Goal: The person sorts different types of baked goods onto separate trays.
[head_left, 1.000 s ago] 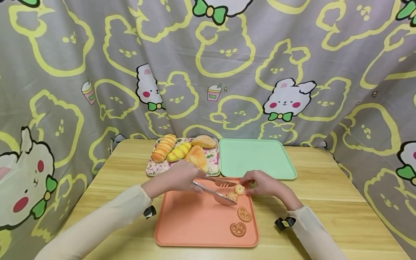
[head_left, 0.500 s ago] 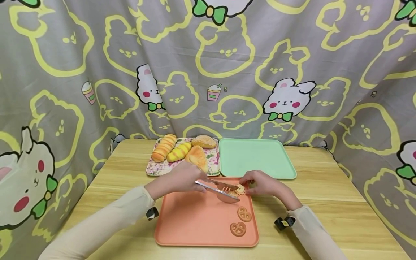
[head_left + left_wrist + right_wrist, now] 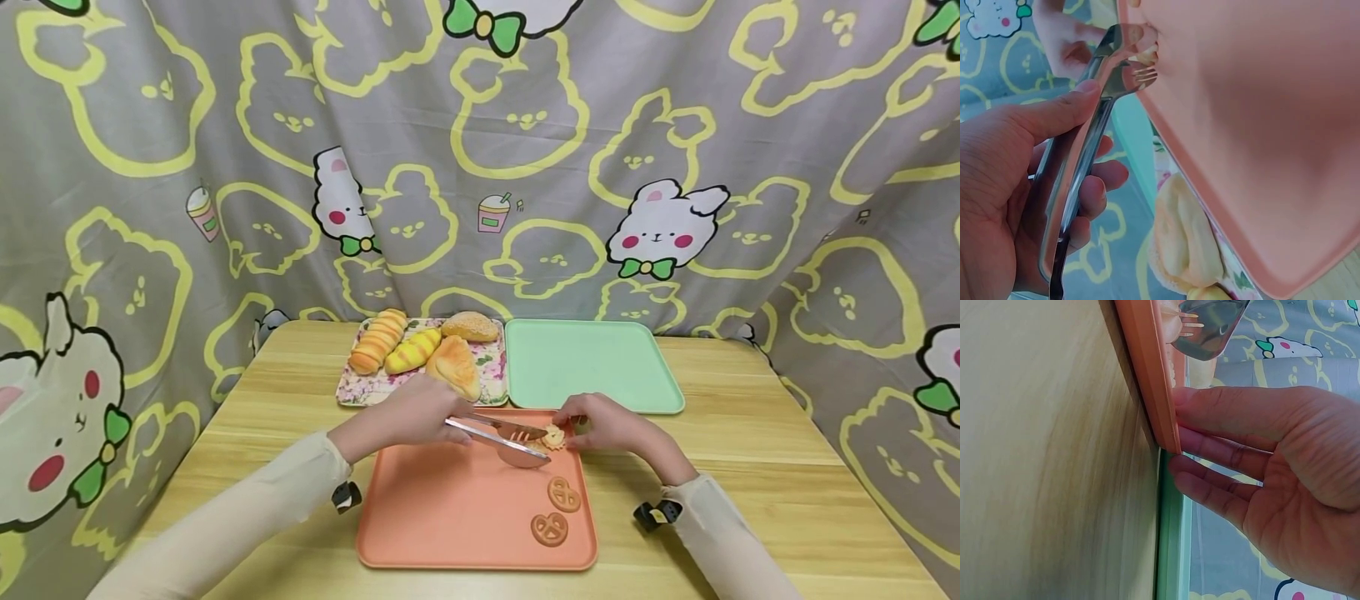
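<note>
My left hand [image 3: 423, 410] grips metal food tongs [image 3: 495, 439], thumb on one arm and fingers round the other in the left wrist view. The tongs' blades, one with prong-like slots, lie around a small cookie mostly hidden behind them. Beside it a pale flower-edged cookie [image 3: 553, 437] lies near the far right corner of the orange tray [image 3: 450, 525]. My right hand [image 3: 607, 422] rests at that corner, its fingertips by the tray rim and cookie; the right wrist view shows the fingers fairly straight. Two pretzel cookies, one upper [image 3: 564, 494] and one lower [image 3: 550, 529], lie nearer the front.
Behind the orange tray stand a floral tray [image 3: 491, 379] with several breads, including a striped roll [image 3: 378, 342] and a yellow roll [image 3: 414, 351], and a mint green tray [image 3: 592, 362]. All sit on a wooden table [image 3: 750, 467] before a patterned curtain [image 3: 420, 100].
The tongs have shifted slightly right, and their blades now cover most of the left flower-shaped cookie. My right hand and the pretzel cookies have stayed in place.
</note>
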The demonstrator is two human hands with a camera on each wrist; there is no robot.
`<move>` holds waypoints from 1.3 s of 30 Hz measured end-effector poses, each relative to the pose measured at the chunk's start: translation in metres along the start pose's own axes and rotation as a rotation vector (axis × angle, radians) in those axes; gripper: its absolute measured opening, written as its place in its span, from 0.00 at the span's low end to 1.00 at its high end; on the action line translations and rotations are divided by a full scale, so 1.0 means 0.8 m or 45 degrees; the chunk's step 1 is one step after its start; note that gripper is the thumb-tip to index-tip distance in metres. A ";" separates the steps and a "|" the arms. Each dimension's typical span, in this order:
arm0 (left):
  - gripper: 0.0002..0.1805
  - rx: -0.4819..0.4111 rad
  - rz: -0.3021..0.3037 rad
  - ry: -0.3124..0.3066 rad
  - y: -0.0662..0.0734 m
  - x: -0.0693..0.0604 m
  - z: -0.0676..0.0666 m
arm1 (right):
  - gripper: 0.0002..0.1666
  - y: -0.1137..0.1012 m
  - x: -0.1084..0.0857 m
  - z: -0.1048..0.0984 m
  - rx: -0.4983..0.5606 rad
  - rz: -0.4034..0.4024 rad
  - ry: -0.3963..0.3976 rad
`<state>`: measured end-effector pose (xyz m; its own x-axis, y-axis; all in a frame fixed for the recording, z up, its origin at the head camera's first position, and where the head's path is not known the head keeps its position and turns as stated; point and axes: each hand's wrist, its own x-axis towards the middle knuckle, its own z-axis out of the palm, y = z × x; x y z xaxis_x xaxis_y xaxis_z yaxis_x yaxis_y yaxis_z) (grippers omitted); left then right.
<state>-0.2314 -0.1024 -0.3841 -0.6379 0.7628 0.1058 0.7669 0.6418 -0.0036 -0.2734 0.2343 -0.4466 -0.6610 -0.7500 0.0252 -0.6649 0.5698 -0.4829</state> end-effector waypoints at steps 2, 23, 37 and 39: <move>0.21 -0.009 -0.007 -0.007 -0.001 -0.002 0.001 | 0.16 -0.001 0.000 0.000 0.007 -0.003 0.001; 0.17 0.036 -0.034 0.026 -0.007 -0.025 -0.004 | 0.15 -0.001 0.000 0.000 0.001 -0.013 0.007; 0.19 0.042 -0.065 -0.016 -0.009 -0.022 -0.004 | 0.15 -0.004 -0.001 -0.002 0.000 -0.009 0.004; 0.20 0.007 -0.090 -0.046 -0.008 -0.018 -0.003 | 0.15 -0.004 0.000 -0.002 0.002 -0.013 0.006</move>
<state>-0.2271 -0.1181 -0.3834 -0.6926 0.7179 0.0703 0.7195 0.6945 -0.0027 -0.2713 0.2330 -0.4438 -0.6560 -0.7540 0.0343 -0.6711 0.5618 -0.4838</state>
